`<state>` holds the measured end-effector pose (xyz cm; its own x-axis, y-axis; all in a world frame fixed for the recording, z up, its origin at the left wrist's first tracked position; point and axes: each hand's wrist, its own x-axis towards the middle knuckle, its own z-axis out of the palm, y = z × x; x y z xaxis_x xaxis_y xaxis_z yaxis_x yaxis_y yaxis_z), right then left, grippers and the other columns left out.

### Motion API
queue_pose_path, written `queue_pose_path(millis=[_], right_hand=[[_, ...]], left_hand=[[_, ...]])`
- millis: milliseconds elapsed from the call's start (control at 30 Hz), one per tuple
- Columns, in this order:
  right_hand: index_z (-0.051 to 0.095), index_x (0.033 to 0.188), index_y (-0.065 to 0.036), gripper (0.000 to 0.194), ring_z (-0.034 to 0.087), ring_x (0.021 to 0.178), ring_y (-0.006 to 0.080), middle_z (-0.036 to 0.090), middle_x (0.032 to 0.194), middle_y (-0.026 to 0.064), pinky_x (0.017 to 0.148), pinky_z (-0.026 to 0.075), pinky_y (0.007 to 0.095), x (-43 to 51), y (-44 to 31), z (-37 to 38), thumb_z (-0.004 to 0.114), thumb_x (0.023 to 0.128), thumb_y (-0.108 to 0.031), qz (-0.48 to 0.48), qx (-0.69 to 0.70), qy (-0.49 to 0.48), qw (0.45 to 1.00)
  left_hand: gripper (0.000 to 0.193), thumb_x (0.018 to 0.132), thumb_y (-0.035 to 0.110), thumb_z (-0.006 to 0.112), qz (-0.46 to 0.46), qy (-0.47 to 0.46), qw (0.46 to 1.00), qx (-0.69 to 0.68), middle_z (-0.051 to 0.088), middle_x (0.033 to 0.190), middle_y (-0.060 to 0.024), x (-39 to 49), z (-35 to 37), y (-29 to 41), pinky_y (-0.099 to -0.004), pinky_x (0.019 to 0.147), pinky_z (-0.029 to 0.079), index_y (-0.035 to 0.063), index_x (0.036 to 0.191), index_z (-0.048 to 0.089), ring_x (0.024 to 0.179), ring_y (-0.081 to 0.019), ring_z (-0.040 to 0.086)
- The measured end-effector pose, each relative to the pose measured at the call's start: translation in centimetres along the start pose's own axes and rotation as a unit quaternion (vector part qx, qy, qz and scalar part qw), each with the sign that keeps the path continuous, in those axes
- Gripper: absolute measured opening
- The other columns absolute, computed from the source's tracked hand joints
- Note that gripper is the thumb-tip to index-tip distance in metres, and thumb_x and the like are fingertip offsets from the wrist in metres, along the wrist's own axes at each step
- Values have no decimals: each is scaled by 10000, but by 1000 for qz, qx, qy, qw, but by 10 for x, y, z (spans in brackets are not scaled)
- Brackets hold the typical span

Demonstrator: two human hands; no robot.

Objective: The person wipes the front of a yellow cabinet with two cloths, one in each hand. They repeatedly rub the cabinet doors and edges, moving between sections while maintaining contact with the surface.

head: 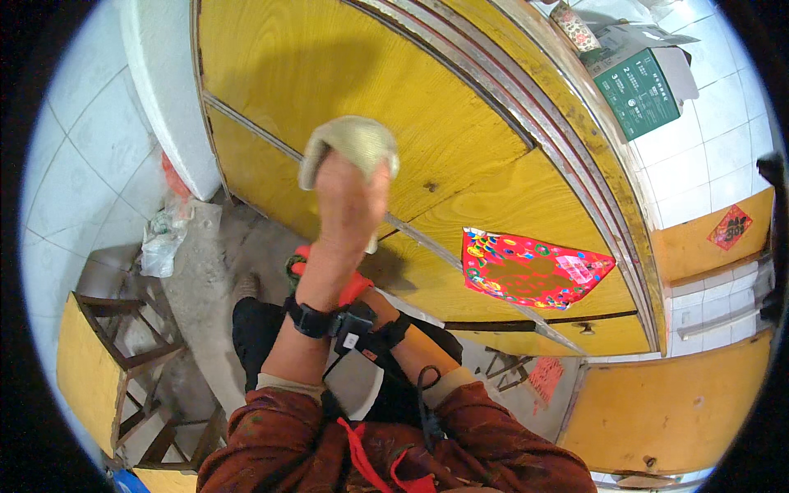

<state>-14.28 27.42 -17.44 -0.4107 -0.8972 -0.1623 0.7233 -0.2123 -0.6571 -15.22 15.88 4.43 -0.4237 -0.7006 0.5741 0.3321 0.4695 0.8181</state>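
My left hand (351, 191) is wrapped around a folded pale yellow-green cloth (360, 135), which lies over a yellow wood-grain cabinet front (431, 111). The hand is blurred. Behind my left forearm, most of my right hand (377, 305) is hidden, and its fingers cannot be made out. A bright red-orange item (356, 289) shows beside it, partly covered by the left wrist; what it is stays unclear. Black straps with a small device sit at both wrists. A red festive paper decoration (530, 268) with gold and coloured patterns is stuck on the cabinet, right of my hands.
A green cardboard box (641, 92) and a floral cup (574, 28) stand on the ledge at upper right. Wooden stools (92, 370) are at lower left. Plastic bags (161, 240) lie by the white wall. Another yellow panel (666, 407) is at lower right.
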Motion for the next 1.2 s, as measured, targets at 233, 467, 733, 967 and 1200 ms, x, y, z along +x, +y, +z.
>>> queue_pose_path(millis=[233, 467, 733, 967, 1200], right_hand=[[511, 1280, -93, 397, 576, 1154, 308, 578, 1269, 137, 983, 473, 467, 38, 21, -38, 530, 968, -337, -120, -548, -8, 828], [578, 1233, -106, 368, 574, 1144, 278, 596, 1233, 140, 986, 458, 416, 13, 7, -14, 500, 942, -316, -14, -178, 22, 984], [479, 1368, -113, 440, 563, 1181, 252, 545, 1347, 91, 1021, 451, 466, 14, 2, -7, 461, 1012, -370, -73, -237, 9, 969], [480, 1390, -133, 373, 589, 1142, 245, 608, 1257, 85, 965, 489, 388, 18, -33, 15, 463, 1042, -268, -5, -103, -23, 994], [679, 1060, -98, 296, 587, 1149, 380, 604, 1250, 209, 883, 490, 487, -33, -149, 157, 621, 780, -19, -339, -838, 48, 424]], left_hand=[[238, 811, 109, 761, 59, -27, 998, -9, 721, 944, -148, -18, 22, 22, -404, 794, 530, 19, 1018, 686, 874, -344, 689], [221, 818, 80, 748, -4, -22, 1000, 8, 718, 931, -140, -8, 9, 16, -368, 782, 531, -1, 1010, 675, 858, -298, 694], [189, 819, 65, 746, 5, -30, 999, -15, 715, 924, -135, -15, 18, 22, -365, 773, 531, 0, 985, 685, 844, -290, 689], [195, 830, 78, 739, -23, 24, 999, 35, 716, 912, -127, -5, 3, -6, -366, 769, 529, 2, 999, 679, 828, -273, 683], [191, 890, 82, 669, -127, 172, 969, -121, 689, 962, -95, 36, -63, -16, -346, 789, 510, -18, 1051, 648, 870, -213, 645]])
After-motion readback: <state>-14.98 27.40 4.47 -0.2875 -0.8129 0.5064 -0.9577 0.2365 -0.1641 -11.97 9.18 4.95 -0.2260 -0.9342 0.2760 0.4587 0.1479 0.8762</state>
